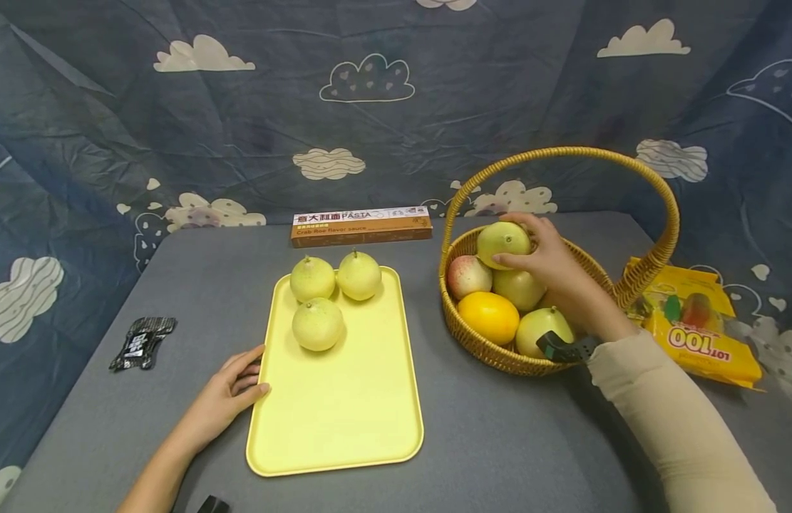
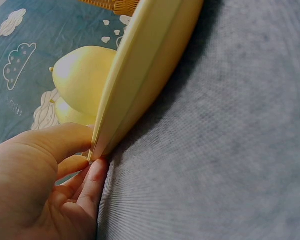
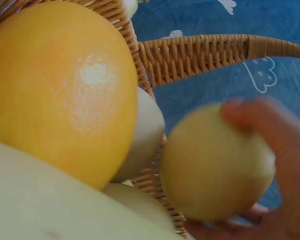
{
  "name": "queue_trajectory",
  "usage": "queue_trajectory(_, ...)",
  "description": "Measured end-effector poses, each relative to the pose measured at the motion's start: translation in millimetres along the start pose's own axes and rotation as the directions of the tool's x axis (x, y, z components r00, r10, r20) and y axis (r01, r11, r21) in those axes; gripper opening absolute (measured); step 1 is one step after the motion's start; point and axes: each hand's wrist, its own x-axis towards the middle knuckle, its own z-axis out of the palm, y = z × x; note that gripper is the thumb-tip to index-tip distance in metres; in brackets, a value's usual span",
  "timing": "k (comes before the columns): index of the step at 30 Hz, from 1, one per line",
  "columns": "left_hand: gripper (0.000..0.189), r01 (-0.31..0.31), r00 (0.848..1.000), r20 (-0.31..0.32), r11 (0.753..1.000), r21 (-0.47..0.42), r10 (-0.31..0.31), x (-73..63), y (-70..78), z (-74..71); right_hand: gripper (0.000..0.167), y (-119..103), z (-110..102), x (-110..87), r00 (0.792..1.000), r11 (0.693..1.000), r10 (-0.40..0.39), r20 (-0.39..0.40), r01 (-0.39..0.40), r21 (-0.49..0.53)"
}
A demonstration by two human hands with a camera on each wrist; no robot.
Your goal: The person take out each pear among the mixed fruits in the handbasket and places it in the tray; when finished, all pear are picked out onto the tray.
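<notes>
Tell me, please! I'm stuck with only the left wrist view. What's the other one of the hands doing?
Observer: The right hand is holding a round yellow-green fruit at the basket.
Operator: Ooh! I see just two fruits by the tray. Are there more on it?
Observer: Yes, three pale green fruits sit on it altogether.
Operator: Is anything hiding past its far end?
Observer: Yes, a pasta box lies on the table beyond that end.
</notes>
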Motion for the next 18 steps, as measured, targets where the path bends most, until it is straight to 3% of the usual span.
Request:
queue_trajectory(2, 0.064, 0.004, 1.0, 0.001, 1.0, -0.001, -0.004, 0.1, -0.4, -0.3, 0.064, -7, -2, -5.3, 0.999, 1.0, -0.02, 0.028, 0.02, 0.009)
queue_trajectory(7, 0.065, 0.018, 1.0, 0.005, 1.0, 0.002, -0.018, 0.5, -0.9, 0.2, 0.058, -26, -7, -19.5, 0.985, 0.987, -0.155, 0.071, 0.157, -0.034)
queue_trajectory(12, 0.064, 0.002, 1.0, -0.003, 1.0, 0.005, -0.002, 0.8, -1.2, -0.1, 0.058, -44, -1, -33.7, 0.96, 0.966, -0.258, 0.11, 0.254, 0.051)
queue_trajectory(18, 0.063, -0.024, 1.0, -0.008, 1.0, 0.008, 0.024, 0.4, 0.1, -0.2, 0.059, -68, 24, -47.4, 0.93, 0.93, -0.346, 0.121, 0.323, 0.174)
